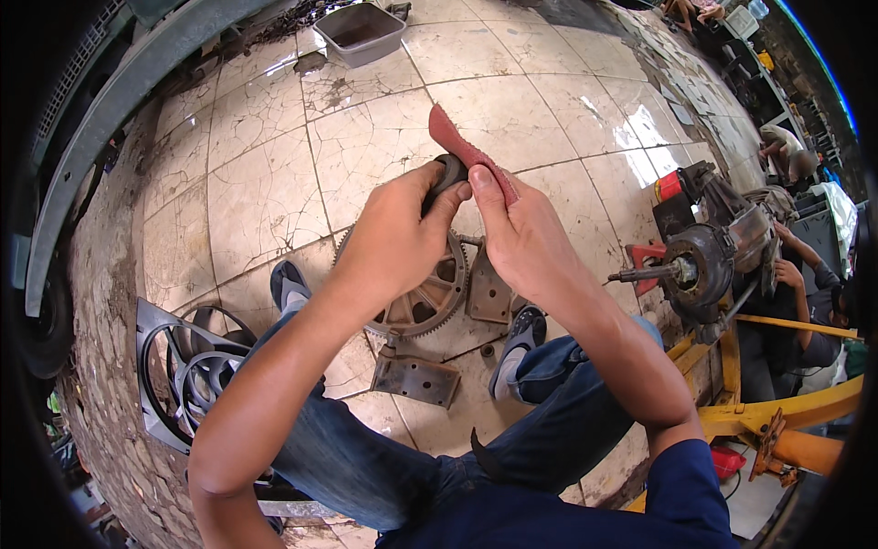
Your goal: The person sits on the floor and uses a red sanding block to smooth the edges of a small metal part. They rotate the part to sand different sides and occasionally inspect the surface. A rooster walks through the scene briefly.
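Note:
My left hand [399,220] is closed around a dark, rounded ring-like metal part [446,172], mostly hidden by the fingers. In my right hand [526,236] a strip of red sandpaper [459,143] is pinched under the thumb, its free end sticking up to the left. The two hands meet in front of me, and the strip lies against or right beside the dark part. Below them a large toothed gear wheel [416,306] lies on the floor between my feet. Two metal plates, one upright-looking [489,295] and one nearer [416,380], lie beside it.
Flat gaskets and rings [197,371] are piled at the left. A grey plastic basin [361,35] sits far off on the tiled floor [265,165]. At the right stands a greasy gearbox-like assembly [704,265] by a yellow metal frame [786,407], where another person's arms [797,270] reach in.

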### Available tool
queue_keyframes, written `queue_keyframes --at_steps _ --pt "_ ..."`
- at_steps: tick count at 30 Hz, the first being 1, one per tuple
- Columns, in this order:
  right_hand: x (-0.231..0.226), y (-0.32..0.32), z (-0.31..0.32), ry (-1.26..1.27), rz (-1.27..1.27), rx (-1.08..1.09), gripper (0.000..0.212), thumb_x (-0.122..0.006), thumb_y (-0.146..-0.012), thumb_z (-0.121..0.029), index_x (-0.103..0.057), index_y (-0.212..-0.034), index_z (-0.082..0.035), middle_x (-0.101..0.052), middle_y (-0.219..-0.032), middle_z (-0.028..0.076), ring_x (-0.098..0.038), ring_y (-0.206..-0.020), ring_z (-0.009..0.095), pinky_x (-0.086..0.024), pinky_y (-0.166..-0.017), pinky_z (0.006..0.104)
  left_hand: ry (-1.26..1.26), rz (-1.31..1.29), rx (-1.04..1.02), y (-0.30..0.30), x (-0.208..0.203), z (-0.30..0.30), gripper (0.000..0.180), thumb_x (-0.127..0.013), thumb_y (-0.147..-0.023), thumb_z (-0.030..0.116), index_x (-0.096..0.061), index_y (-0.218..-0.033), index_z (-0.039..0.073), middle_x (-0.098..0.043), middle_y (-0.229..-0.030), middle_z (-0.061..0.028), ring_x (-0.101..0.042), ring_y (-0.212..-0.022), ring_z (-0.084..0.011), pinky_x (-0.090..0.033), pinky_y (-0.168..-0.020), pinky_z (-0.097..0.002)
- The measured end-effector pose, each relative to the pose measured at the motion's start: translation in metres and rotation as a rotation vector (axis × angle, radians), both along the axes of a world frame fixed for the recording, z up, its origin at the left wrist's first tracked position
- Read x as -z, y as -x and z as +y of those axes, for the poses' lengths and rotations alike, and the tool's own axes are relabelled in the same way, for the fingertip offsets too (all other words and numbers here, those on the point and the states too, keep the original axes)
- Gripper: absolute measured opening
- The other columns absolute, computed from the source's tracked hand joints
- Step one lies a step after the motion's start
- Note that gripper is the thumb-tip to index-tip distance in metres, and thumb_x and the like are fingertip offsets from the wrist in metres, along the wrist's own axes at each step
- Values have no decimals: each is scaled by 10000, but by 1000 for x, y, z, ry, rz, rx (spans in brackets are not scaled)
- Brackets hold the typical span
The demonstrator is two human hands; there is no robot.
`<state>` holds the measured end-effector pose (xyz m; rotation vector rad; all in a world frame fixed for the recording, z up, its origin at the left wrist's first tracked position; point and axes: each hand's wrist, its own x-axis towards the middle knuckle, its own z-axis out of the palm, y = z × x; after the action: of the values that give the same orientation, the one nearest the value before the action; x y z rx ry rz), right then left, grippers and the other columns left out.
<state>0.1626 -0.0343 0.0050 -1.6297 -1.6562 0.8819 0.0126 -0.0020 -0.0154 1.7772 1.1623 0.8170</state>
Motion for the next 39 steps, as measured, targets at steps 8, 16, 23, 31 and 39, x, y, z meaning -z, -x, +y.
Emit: queue_keyframes --at_steps 8,16,23,31,39 --pt "9 -26 21 226 871 -2 498 -400 -1056 -414 -522 -1315 -7 -624 -1209 94 -608 -1063 168 -450 -994 337 -264 -200 215 -4 -5 -6 170 -606 -923 71 -580 -1042 -49 -558 -971 -192 -575 -873 -358 -468 -762 -395" --pt "-8 -33 6 -34 423 229 545 -369 -1062 -431 -568 -1295 20 -634 -940 62 -559 -827 107 -455 -779 275 -110 -214 298 1 -15 -8 213 -539 -992 97 -616 -1161 -7 -541 -1129 -68 -580 -995 -156 -485 -821 -261" --pt "-4 -30 -6 -221 292 1 445 -411 -1069 -328 -558 -1300 23 -551 -773 37 -450 -680 94 -401 -619 274 -229 -216 341 9 -13 -2 221 -550 -977 85 -616 -1164 -13 -540 -1142 -94 -568 -1030 -175 -470 -885 -296" --pt "-2 -25 -6 -280 314 -36 394 -426 -1066 -285 -575 -1235 38 -596 -826 102 -513 -751 146 -449 -697 298 -246 -263 342 14 -13 3 221 -553 -964 60 -621 -1159 -19 -540 -1259 -145 -536 -1180 -238 -432 -1010 -362" --pt "-9 -24 -8 -240 296 -61 383 -428 -1065 -266 -567 -1242 44 -619 -886 142 -544 -812 166 -463 -751 309 -328 -235 333 16 -17 6 256 -579 -910 -9 -668 -1151 -10 -532 -1278 -155 -520 -1215 -271 -432 -1030 -380"
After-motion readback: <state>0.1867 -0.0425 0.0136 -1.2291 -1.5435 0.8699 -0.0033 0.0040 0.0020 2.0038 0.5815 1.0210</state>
